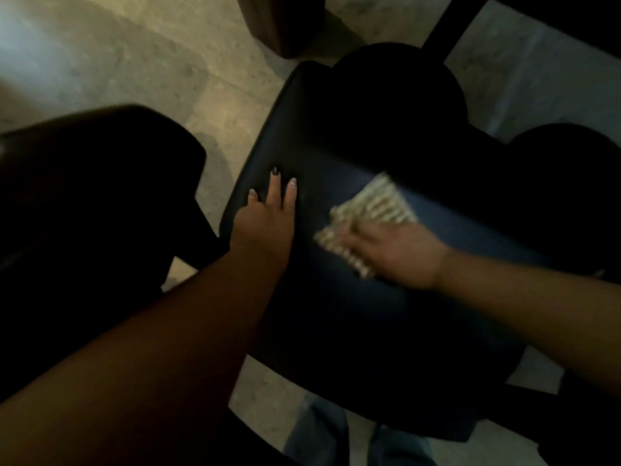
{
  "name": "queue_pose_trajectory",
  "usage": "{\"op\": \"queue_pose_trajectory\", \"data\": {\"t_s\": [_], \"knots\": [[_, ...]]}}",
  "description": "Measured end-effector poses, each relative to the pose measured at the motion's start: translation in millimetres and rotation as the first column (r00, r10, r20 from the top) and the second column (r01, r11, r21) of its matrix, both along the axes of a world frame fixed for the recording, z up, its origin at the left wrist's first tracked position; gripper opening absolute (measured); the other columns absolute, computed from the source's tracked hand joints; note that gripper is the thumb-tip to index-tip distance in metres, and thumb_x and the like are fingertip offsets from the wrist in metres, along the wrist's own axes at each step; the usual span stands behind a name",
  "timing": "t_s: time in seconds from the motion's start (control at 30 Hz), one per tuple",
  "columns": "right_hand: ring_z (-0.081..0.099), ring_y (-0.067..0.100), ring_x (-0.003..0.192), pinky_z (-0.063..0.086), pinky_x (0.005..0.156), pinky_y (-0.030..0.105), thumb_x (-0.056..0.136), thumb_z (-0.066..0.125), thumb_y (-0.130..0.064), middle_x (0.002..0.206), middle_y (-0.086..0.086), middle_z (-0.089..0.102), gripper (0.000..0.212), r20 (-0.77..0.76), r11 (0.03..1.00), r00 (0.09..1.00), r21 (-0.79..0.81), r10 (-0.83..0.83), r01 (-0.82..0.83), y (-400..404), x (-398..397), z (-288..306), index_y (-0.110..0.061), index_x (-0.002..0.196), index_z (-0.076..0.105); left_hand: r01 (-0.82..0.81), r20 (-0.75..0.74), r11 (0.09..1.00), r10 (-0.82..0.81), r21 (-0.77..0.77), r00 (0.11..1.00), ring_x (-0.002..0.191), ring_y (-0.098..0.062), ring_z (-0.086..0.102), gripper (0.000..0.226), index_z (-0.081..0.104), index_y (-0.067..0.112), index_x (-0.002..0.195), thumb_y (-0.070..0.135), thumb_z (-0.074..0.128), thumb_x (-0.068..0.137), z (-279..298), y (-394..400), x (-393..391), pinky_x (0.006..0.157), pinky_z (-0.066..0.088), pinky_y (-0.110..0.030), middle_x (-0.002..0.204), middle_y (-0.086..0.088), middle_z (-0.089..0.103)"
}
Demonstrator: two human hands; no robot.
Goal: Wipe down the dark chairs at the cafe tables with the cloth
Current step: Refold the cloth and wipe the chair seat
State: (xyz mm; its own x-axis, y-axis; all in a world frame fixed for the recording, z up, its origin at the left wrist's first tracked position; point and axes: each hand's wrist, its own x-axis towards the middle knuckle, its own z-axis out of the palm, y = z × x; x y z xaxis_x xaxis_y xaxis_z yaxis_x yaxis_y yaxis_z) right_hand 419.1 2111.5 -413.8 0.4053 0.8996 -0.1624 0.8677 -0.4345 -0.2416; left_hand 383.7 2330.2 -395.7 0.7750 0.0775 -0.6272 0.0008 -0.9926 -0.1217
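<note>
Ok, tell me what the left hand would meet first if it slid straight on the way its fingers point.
The left hand lies flat on the dark padded chair seat; straight on is more seat, then probably its far rim. Depth is unclear.

Dark upholstered chair [336, 297], seen from above: a padded, smooth seat with rounded corners and a faint blue-black sheen, standing on a pale floor. A second dark chair [84, 196] stands just beside it at the left, largely in shadow. Pale ribbed cloth [366, 213], bunched and motion-blurred, lies on the seat's right-centre, its near edge under the fingers holding it.
</note>
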Motion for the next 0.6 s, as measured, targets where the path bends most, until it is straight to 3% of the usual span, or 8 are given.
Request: {"op": "queue_pose_trajectory", "data": {"t_s": [0.1, 0.2, 0.23, 0.3, 0.4, 0.5, 0.57, 0.6], "knots": [[0.058, 0.042, 0.096, 0.051, 0.082, 0.051, 0.092, 0.04, -0.029, 0.126, 0.018, 0.053, 0.047, 0.263, 0.882, 0.862, -0.073, -0.432, 0.465, -46.3, 53.7, -13.9, -0.017, 0.136, 0.048, 0.025, -0.01, 0.999, -0.025, 0.044, 1.0, 0.146, -0.042, 0.016, 0.094, -0.016, 0.012, 0.152, 0.011, 0.057, 0.094, 0.6, -1.4, -1.6, 0.101, 0.04, -0.041, 0.16, -0.016, -0.02], [0.043, 0.04, 0.126, 0.023, 0.109, 0.056, 0.091, 0.036, -0.032, 0.14, 0.018, 0.045, 0.052, 0.284, 0.345, 0.319, 0.042, -0.904, 0.938, -26.8, 52.6, -23.6, -0.017, 0.141, 0.04, 0.053, -0.023, 0.996, -0.052, 0.071, 0.998, 0.145, -0.043, 0.018, 0.098, -0.016, 0.011, 0.153, 0.015, 0.061, 0.092, 2.9, 0.6, -0.8, 0.102, 0.039, -0.042, 0.16, -0.017, -0.018], [0.042, 0.041, 0.128, 0.024, 0.109, 0.056, 0.091, 0.042, -0.031, 0.143, 0.018, 0.042, 0.055, 0.253, 0.288, 0.269, 0.041, -0.929, 0.957, -7.3, 34.3, -22.7, -0.016, 0.144, 0.037, 0.069, -0.032, 0.995, -0.066, 0.078, 0.997, 0.145, -0.043, 0.019, 0.101, -0.016, 0.011, 0.153, 0.018, 0.063, 0.09, 4.7, 1.9, -0.7, 0.103, 0.038, -0.042, 0.16, -0.017, -0.018], [0.05, 0.041, 0.119, 0.039, 0.099, 0.049, 0.09, 0.049, -0.024, 0.141, 0.022, 0.044, 0.06, 0.11, 0.475, 0.479, -0.063, -0.871, 0.878, 28.0, -19.7, -20.8, -0.011, 0.146, 0.033, 0.096, -0.064, 0.991, -0.09, 0.089, 0.994, 0.145, -0.043, 0.02, 0.112, -0.016, 0.011, 0.153, 0.023, 0.072, 0.084, 8.4, 1.6, -0.4, 0.103, 0.038, -0.043, 0.16, -0.017, -0.018], [0.064, 0.037, 0.098, 0.053, 0.076, 0.038, 0.091, 0.056, -0.021, 0.134, 0.02, 0.052, 0.058, -0.077, 0.94, 0.937, -0.037, -0.342, 0.34, 46.6, -97.6, -6.8, -0.01, 0.145, 0.037, 0.102, -0.074, 0.989, -0.094, 0.108, 0.993, 0.145, -0.041, 0.02, 0.125, -0.017, 0.012, 0.153, 0.027, 0.081, 0.076, 10.3, 2.6, -0.3, 0.103, 0.039, -0.042, 0.161, -0.015, -0.017], [0.061, 0.037, 0.105, 0.049, 0.086, 0.041, 0.099, 0.026, -0.026, 0.134, 0.018, 0.051, 0.049, -0.06, 0.993, 0.995, -0.09, 0.075, -0.08, 13.9, -62.5, 2.8, -0.01, 0.142, 0.042, 0.106, -0.078, 0.988, -0.097, 0.112, 0.992, 0.145, -0.041, 0.02, 0.128, -0.018, 0.012, 0.152, 0.029, 0.082, 0.074, 10.9, 3.2, -0.4, 0.104, 0.039, -0.042, 0.161, -0.016, -0.017], [0.059, 0.042, 0.106, 0.048, 0.09, 0.05, 0.098, 0.022, -0.032, 0.131, 0.023, 0.052, 0.052, 0.143, 0.95, 0.948, -0.091, -0.286, 0.3, -13.5, -8.6, -4.1, -0.008, 0.137, 0.047, 0.111, -0.084, 0.988, -0.101, 0.111, 0.991, 0.145, -0.041, 0.02, 0.13, -0.018, 0.012, 0.152, 0.028, 0.083, 0.073, 10.4, 2.9, 0.3, 0.105, 0.038, -0.043, 0.16, -0.016, -0.018], [0.055, 0.044, 0.11, 0.045, 0.093, 0.055, 0.099, 0.025, -0.033, 0.133, 0.025, 0.049, 0.05, 0.243, 0.812, 0.811, -0.126, -0.532, 0.57, -32.8, 19.2, -8.6, -0.008, 0.138, 0.042, 0.107, -0.086, 0.988, -0.098, 0.112, 0.992, 0.145, -0.041, 0.02, 0.131, -0.019, 0.012, 0.152, 0.027, 0.084, 0.072, 10.1, 2.6, 1.4, 0.105, 0.038, -0.044, 0.16, -0.016, -0.018]]}}
